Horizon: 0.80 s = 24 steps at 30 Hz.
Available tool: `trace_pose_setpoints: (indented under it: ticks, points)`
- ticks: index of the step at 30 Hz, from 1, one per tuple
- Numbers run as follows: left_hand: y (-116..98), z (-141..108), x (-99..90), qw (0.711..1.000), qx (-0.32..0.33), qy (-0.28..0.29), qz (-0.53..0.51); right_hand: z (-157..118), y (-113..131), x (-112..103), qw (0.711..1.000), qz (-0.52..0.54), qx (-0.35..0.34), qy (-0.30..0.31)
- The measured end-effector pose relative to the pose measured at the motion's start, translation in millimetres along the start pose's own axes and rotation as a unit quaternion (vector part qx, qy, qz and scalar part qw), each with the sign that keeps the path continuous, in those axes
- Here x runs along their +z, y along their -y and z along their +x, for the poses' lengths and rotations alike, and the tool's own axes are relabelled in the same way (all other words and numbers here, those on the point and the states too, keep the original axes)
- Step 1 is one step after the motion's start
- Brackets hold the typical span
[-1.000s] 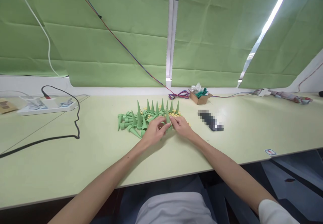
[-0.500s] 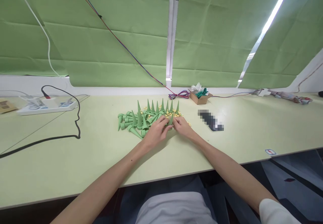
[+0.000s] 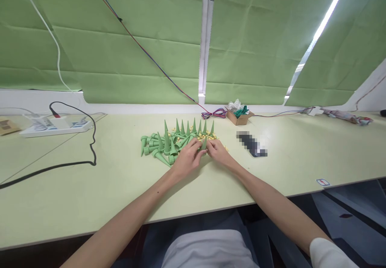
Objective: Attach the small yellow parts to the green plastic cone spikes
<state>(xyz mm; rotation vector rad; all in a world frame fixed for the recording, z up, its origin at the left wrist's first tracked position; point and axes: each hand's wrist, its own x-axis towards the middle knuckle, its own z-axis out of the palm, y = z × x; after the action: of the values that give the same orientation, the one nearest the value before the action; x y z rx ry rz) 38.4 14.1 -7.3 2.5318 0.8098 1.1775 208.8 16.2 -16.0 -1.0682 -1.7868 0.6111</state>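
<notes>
Between my two hands a green cone (image 3: 204, 142) points upward. My left hand (image 3: 189, 155) has its fingers closed around the cone's lower part. From the right, my right hand (image 3: 217, 151) pinches close against the same cone, its fingertips partly hidden. Left of my hands lies a pile of green cones (image 3: 157, 143), some on their sides and some upright. Behind my hands several green cones (image 3: 182, 128) stand in a row. Small yellow pieces (image 3: 211, 136) are scattered among and beside them.
A blurred dark phone-like object (image 3: 251, 144) lies right of my hands. Behind it are a small cardboard box (image 3: 239, 118) with plastic and green material, and a coiled wire (image 3: 214, 114). A white power strip (image 3: 57, 128) and black cable (image 3: 94, 147) lie at the left.
</notes>
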Motion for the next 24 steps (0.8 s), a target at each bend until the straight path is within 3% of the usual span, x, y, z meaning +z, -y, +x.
trace_pose_setpoints:
  ticks: [8,12,17,24]
  points:
    - [-3,1,2.1,0.997,-0.066,-0.005,-0.036,0,-4,0,1.0,0.01,-0.015,0.0]
    - [-4,1,3.2,0.987,-0.113,-0.001,-0.113,0,-3,-1,1.0,0.012,-0.021,-0.001]
    - [-9,5,-2.0,0.952,-0.2,0.021,-0.232,-1,-2,-1,1.0,0.005,-0.013,-0.01]
    - [-7,10,-7.0,0.888,-0.264,0.075,-0.369,-3,1,-1,0.999,0.004,-0.037,-0.023]
